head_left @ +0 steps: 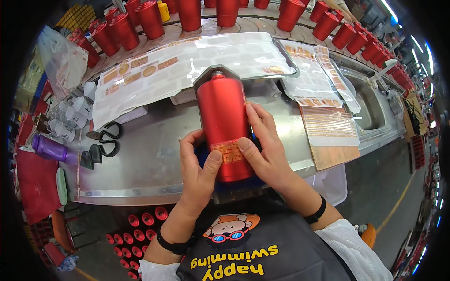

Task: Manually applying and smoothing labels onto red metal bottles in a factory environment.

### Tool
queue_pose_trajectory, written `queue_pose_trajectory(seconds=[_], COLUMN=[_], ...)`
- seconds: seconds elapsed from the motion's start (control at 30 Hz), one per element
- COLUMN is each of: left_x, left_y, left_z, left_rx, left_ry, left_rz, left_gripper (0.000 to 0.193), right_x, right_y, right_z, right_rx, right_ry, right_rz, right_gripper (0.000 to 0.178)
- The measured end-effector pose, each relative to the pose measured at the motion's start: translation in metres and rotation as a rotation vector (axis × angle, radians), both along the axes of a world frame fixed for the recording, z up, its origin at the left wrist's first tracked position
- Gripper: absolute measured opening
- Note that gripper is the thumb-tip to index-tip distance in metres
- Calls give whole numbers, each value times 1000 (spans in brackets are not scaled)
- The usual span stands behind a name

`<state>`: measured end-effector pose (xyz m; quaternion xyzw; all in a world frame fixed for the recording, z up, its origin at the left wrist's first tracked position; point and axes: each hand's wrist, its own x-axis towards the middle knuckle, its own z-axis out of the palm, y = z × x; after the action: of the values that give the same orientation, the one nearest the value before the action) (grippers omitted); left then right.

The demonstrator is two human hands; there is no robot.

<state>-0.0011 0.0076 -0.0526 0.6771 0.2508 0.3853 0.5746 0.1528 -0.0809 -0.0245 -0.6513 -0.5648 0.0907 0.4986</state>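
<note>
A glossy red bottle (221,107) lies tilted in front of me, its neck pointing away and its base towards me, over a grey angular rest (232,70). On its lower part sits a gold patterned decal (227,153). My left hand (198,164) is closed round the left side, thumb at the decal's left edge. From the right side my right hand (267,150) grips the bottle, its thumb on the decal's upper right. The undersides of both hands' fingers are partly hidden by the bottle. Something blue shows beneath the base.
White sheets with gold decals (187,61) lie across the metal table (140,164). More decal strips (330,126) rest at right, beside a sink (372,105). Black-handled scissors (111,136) and a purple cup (49,147) are at left. Red bottles (152,21) line a conveyor behind.
</note>
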Motion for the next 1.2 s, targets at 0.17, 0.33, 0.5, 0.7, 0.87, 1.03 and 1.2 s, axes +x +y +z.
queue_pose_trajectory(seconds=[0.17, 0.33, 0.5, 0.7, 0.87, 1.03, 1.2], left_x=[-1, -2, -5, -12, -17, -28, -12], left_y=[-1, -2, -2, -33, -37, -31, -31], left_z=[1, 1, 3, 28, 7, -1, 15], left_rx=[-29, 27, -32, 1115, 1149, 866, 1276], left_ry=[-42, 55, 3, 370, 485, 479, 412], left_rz=[-23, -7, -67, 83, 214, 227, 192], left_gripper=[64, 66, 69, 62, 59, 57, 63], right_x=[-1, -1, -1, 0, 2, 1, 2], right_y=[0, 0, 0, 1, 0, 1, -1], right_z=[1, 0, 2, 0, -2, 0, -1], right_rx=[-6, 4, -8, -9, -3, -7, 1], right_ry=[2, 1, 12, -35, -30, -32, 22], right_rz=[-5, 1, -3, -9, 12, 10, 23], right_gripper=[62, 62, 62, 62, 62, 63, 58])
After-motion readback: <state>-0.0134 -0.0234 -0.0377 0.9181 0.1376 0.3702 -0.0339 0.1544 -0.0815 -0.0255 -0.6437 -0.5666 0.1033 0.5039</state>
